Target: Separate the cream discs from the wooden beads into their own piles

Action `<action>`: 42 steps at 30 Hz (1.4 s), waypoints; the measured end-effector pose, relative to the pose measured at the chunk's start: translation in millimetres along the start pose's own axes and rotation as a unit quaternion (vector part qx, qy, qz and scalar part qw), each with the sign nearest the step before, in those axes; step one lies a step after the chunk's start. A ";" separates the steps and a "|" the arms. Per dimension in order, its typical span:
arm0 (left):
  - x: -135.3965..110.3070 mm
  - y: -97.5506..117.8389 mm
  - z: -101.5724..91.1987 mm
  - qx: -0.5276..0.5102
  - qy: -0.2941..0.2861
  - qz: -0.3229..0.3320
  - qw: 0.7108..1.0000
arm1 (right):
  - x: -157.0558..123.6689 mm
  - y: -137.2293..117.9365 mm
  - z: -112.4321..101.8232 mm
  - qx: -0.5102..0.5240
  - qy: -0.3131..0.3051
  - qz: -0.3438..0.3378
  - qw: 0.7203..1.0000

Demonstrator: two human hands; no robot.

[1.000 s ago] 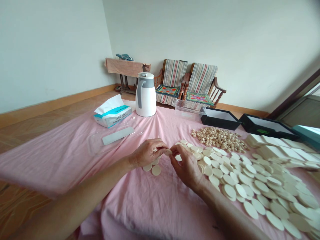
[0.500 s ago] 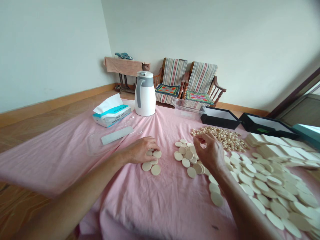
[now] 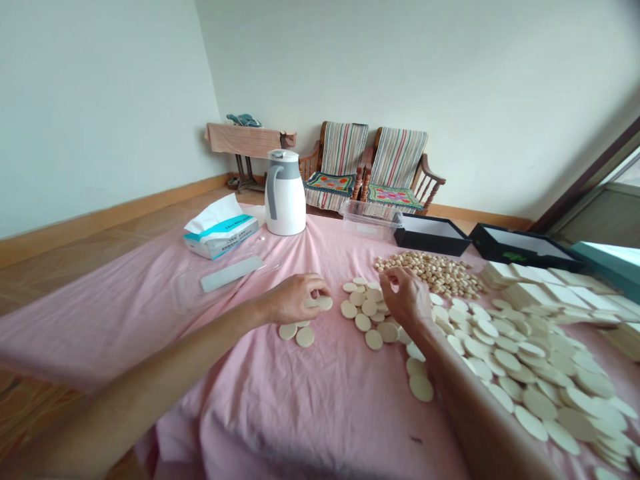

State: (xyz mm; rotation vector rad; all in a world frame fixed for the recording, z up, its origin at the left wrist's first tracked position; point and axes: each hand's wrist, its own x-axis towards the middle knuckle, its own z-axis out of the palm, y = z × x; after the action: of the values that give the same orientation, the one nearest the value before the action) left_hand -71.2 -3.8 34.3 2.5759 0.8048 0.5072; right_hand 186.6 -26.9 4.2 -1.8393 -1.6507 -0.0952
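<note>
My left hand (image 3: 295, 298) has its thumb and fingers closed on a pale round wooden disc (image 3: 325, 303), with part of another disc showing beside it. Several more discs (image 3: 305, 337) lie on the pink cloth just below that hand. My right hand (image 3: 404, 293) is over the right side of a loose group of discs (image 3: 363, 323), thumb and fingertips pinched together. Whatever is in that pinch, if anything, is too small or hidden to make out.
A pile of small wooden beads (image 3: 440, 272) lies beyond my right hand. At right are a large heap of discs (image 3: 540, 373), stacked square pieces (image 3: 565, 293) and black boxes (image 3: 433, 241). A white jug (image 3: 286, 200), tissue pack (image 3: 220, 233) and clear plastic lid (image 3: 187, 288) stand left.
My left hand has shifted right, away from the small group of discs, with a disc at its fingertips. The right hand stays pinched near the bead pile. The camera view has shifted slightly.
</note>
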 end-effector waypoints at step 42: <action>-35.4 -50.1 -24.6 0.097 0.001 -0.096 0.991 | -10.0 -4.8 9.8 -0.061 -0.079 -0.054 0.994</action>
State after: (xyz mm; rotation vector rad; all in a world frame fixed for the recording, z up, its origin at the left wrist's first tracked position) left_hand -132.4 19.2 24.3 2.6324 1.1398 0.3889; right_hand 176.7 -30.6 -6.1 -1.8888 -1.8922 -0.1015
